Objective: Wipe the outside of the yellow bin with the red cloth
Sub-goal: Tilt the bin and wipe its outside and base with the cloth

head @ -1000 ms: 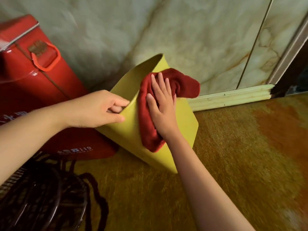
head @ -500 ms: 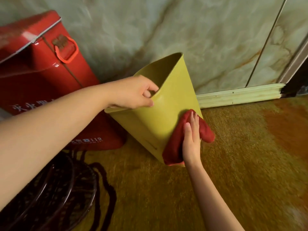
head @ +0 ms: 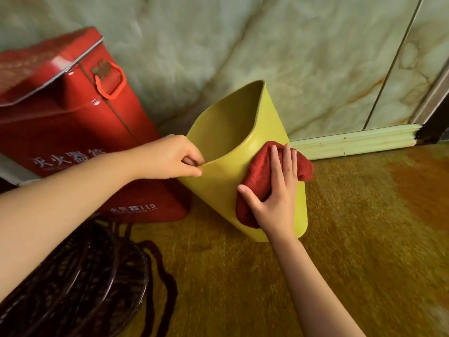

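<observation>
The yellow bin point(head: 218, 188) stands tilted on the floor, its open mouth turned up and to the left. My left hand point(head: 170, 158) pinches the bin's near rim, fingers inside and thumb outside. The red cloth point(head: 257, 171) lies bunched against the bin's outer right side. My right hand point(head: 275, 193) presses flat on the cloth, fingers spread and pointing up, thumb hooked round the cloth's left edge. The cloth's lower part is hidden under my palm.
A red metal box point(head: 68, 122) with white lettering and a red handle leans just left of the bin. A dark wire rack and cord point(head: 80, 276) lie at the lower left. A marble wall and pale baseboard point(head: 352, 139) run behind; ochre floor point(head: 364, 239) spreads to the right.
My right hand slid the cloth down the bin's side from near the rim to the base, then back up to mid-height. My left hand kept its hold on the rim.
</observation>
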`<state>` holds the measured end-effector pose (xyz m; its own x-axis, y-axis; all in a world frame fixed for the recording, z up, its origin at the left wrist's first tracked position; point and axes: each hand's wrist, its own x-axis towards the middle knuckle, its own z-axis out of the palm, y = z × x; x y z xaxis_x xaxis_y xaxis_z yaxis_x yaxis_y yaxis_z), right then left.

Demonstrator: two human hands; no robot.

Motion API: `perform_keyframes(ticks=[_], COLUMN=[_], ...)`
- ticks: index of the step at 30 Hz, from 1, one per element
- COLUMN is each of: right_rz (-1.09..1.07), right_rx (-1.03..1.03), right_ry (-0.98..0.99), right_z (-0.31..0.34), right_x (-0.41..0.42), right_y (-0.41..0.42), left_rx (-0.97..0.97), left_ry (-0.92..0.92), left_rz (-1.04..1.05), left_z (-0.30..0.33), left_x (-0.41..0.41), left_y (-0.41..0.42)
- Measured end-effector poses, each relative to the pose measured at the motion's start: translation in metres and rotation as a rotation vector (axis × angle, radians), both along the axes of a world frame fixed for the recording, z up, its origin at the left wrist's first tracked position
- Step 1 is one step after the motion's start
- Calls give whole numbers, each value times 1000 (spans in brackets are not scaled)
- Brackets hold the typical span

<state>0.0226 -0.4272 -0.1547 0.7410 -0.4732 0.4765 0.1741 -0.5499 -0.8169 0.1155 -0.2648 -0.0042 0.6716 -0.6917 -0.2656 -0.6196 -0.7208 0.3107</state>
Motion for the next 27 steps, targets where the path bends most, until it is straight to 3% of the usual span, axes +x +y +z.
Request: perform_keyframes(ticks=[7, 13, 18, 21, 27], right_rz=[-127, -327, -371, -400, -527], right_rx=[148, -139, -285, -85, 635], right_ry=[-101, -16, 75, 159, 323], right_z=[22, 40, -10, -56, -90], right_x=[2, 19, 14, 0, -4], right_y=[-1, 19, 14, 10, -27], left_rx=[-125, -173, -99, -114, -218], left_ry=[-75, 52, 71, 82, 31], left_rz=[-89, -95, -90, -68, -28], left_z=[8, 20, 24, 22, 16], left_x=[-7, -1, 8, 5, 0], left_y=[-34, -66, -61, -65, -95])
